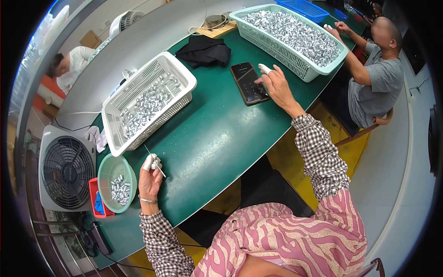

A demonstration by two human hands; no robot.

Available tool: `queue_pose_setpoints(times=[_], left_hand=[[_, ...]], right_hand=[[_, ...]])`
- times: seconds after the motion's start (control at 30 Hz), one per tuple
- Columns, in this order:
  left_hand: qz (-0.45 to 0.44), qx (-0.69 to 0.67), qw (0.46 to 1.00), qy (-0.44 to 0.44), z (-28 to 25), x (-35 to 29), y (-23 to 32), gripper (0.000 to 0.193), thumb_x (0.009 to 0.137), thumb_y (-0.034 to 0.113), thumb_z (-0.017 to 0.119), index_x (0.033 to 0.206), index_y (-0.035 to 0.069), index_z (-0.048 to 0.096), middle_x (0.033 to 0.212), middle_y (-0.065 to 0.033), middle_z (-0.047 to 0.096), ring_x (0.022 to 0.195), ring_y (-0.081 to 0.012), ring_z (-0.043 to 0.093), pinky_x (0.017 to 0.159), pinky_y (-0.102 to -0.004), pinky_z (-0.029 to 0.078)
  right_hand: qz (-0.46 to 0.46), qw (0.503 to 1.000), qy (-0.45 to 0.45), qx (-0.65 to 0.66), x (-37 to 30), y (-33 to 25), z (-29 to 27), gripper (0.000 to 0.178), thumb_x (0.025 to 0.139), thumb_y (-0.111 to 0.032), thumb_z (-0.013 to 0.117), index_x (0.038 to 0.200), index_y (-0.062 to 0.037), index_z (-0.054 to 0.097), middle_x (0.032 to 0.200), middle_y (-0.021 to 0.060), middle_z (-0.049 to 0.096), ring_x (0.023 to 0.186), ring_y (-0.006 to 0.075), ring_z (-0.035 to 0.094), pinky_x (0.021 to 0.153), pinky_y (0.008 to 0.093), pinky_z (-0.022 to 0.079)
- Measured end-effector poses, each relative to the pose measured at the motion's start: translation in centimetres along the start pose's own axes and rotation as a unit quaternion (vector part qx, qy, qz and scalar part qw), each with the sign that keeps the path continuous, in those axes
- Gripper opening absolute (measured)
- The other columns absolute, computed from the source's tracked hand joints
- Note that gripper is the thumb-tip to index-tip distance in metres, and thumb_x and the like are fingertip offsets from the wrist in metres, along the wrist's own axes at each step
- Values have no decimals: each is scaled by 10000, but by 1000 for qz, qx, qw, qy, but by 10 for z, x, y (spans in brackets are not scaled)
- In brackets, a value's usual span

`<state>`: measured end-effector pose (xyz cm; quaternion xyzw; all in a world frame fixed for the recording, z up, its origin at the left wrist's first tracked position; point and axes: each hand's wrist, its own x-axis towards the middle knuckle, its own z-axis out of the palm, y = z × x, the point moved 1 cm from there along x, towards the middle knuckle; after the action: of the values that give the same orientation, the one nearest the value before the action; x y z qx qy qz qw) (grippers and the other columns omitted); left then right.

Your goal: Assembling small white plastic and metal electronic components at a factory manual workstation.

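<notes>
My left hand [150,182], with white coverings on its fingertips, is closed round a thin metal rod [162,172] that sticks out at both ends. It is above the green table, between a white basket and a green bowl. In the green bowl [131,171] lie small silvery metal parts [121,191]. On the right, my right hand [279,92] hovers at the edge of a dark phone [247,85] in a brown case. Its fingers are apart with nothing in them, and one fingertip has a white wrap. I cannot tell whether a finger touches the screen.
A white basket [186,82] of metal parts stands left, a fuller pale green basket [295,69] at the far right. Black cloth [204,51] lies between them. A fan [68,168] and red tray [109,213] flank the bowl. A co-worker [376,78] sits at the right.
</notes>
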<state>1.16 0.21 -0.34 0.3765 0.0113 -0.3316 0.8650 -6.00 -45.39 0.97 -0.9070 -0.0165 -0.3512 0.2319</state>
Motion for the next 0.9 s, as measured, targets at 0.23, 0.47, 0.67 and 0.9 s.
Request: queue_pose_setpoints(times=[0.23,0.47,0.67,0.9], left_hand=[[4,4,1000,8,2,-1,1,190,923,151,466,993,-13,532,738,-14,459,525,-57,328,337,-166,245],[2,0,1000,3,2,0,0,190,924,149,464,999,-14,528,738,-16,460,527,-58,336,336,-167,250],[2,-1,1000,10,1,-1,0,188,925,149,462,994,-14,526,737,-19,466,527,-60,348,333,-167,256],[1,-8,1000,12,2,0,0,190,927,151,460,989,-15,527,735,-21,468,523,-63,350,330,-169,259]], right_hand=[[18,999,43,19,-13,6,-5,268,942,-216,398,924,-4,562,743,37,644,842,249,568,1009,440,281],[15,1000,16,-12,-15,6,-1,299,947,-230,405,1018,23,549,790,52,664,910,217,549,1000,398,292],[35,993,110,25,-15,7,-4,306,936,-245,442,992,36,550,800,68,657,939,252,501,890,355,358],[52,992,114,22,-15,8,-2,273,928,-224,440,960,33,525,785,81,648,822,291,570,962,426,332]])
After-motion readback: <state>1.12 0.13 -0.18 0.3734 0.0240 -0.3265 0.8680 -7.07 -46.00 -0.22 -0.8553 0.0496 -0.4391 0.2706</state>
